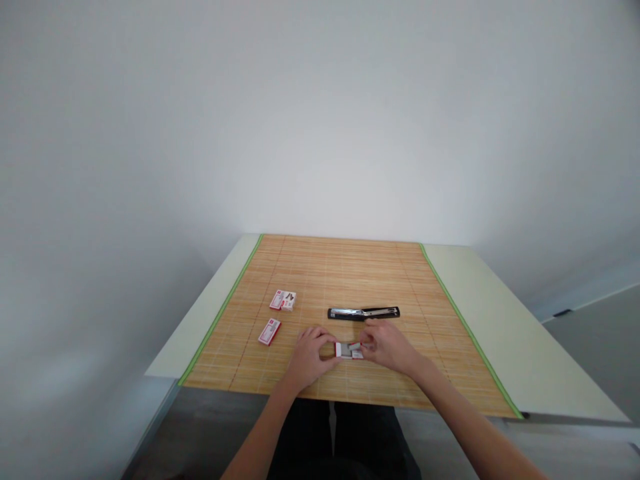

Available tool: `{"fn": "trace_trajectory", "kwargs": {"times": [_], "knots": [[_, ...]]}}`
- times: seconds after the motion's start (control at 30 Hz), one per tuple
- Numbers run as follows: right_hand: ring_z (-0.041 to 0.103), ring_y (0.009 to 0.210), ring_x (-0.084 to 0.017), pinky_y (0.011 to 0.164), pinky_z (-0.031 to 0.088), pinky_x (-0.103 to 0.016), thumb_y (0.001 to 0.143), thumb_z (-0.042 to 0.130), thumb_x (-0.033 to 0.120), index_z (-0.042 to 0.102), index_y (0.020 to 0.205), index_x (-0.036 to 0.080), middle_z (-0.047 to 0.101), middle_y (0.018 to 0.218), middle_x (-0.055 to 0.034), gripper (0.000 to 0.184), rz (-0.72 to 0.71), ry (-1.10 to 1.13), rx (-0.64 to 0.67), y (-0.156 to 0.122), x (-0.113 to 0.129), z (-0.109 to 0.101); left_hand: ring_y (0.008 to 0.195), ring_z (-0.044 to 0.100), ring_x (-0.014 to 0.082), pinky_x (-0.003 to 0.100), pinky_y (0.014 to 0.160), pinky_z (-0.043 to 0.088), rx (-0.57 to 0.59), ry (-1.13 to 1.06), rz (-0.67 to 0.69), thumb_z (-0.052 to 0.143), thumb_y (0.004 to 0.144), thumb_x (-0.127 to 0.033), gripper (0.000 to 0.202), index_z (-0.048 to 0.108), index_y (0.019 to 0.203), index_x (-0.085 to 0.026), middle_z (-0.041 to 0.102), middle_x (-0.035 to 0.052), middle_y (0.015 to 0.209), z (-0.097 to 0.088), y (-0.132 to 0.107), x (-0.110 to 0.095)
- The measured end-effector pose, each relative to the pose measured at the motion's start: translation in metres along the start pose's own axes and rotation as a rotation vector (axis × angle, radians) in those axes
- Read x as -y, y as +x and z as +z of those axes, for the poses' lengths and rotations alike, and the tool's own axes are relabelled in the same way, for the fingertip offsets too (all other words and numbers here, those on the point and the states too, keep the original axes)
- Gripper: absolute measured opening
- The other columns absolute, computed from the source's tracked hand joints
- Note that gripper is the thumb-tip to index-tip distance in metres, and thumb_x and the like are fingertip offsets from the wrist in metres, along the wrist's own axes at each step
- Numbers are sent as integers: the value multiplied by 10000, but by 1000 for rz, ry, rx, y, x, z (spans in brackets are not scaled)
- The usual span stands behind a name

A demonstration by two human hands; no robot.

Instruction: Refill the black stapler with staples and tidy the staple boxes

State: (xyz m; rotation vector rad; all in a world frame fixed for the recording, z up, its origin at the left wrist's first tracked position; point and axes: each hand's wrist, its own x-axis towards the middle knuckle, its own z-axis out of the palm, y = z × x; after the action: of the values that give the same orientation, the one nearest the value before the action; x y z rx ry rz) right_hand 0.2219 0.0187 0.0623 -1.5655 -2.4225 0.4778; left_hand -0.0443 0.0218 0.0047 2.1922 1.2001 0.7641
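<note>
A small red and white staple box (pixel 344 355) lies opened near the front of the mat, grey staples showing inside it. My left hand (pixel 310 353) is closed on the box's left end between thumb and fingers. At the other end, my right hand (pixel 389 343) pinches a short grey strip of staples (pixel 355 346) tilted up over the box; its fingertips partly hide the box's right end. Just beyond my hands, a black stapler (pixel 363 313) lies opened out flat, its metal parts facing up.
To the left lie a closed staple box (pixel 270 331) and, farther back, two more boxes (pixel 283 300) side by side. A bamboo mat (pixel 350 267) with green edges covers the middle of the white table (pixel 520 333). A white wall (pixel 320 133) stands behind.
</note>
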Motion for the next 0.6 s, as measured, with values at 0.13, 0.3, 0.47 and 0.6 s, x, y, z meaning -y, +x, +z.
{"fn": "trace_trajectory", "kwargs": {"times": [0.13, 0.3, 0.47, 0.6], "knots": [[612, 837, -207, 799, 408, -300, 799, 694, 190, 712, 860, 211, 668, 872, -34, 67, 16, 27, -27, -10, -4, 3, 1102, 583, 262, 419, 999, 414, 6, -7, 4, 863, 785, -375, 349, 731, 1106, -333, 661, 17, 1121, 0, 1, 0], [637, 1010, -257, 906, 465, -347, 812, 740, 299, 679, 1132, 218, 701, 1081, -74, 336, 39, 121, -46, -25, -15, 3, 1100, 586, 268, 422, 989, 427, 11, -22, 5, 844, 809, -394, 342, 735, 1128, -342, 661, 26, 1126, -4, -1, -1], [628, 1077, -253, 932, 481, -346, 804, 768, 304, 631, 1304, 256, 668, 1220, -73, 520, 24, 232, 15, -40, -33, 5, 1103, 587, 264, 415, 990, 427, 26, -34, -1, 856, 797, -416, 351, 745, 1123, -352, 668, 16, 1142, -5, -2, 0], [618, 867, -202, 778, 474, -292, 871, 694, 247, 697, 1148, 252, 662, 948, -20, 278, 36, 304, 11, -39, -29, 12, 1101, 585, 264, 422, 996, 404, 36, -7, -24, 850, 796, -456, 338, 759, 1107, -360, 681, 11, 1122, -1, 2, -2]]}}
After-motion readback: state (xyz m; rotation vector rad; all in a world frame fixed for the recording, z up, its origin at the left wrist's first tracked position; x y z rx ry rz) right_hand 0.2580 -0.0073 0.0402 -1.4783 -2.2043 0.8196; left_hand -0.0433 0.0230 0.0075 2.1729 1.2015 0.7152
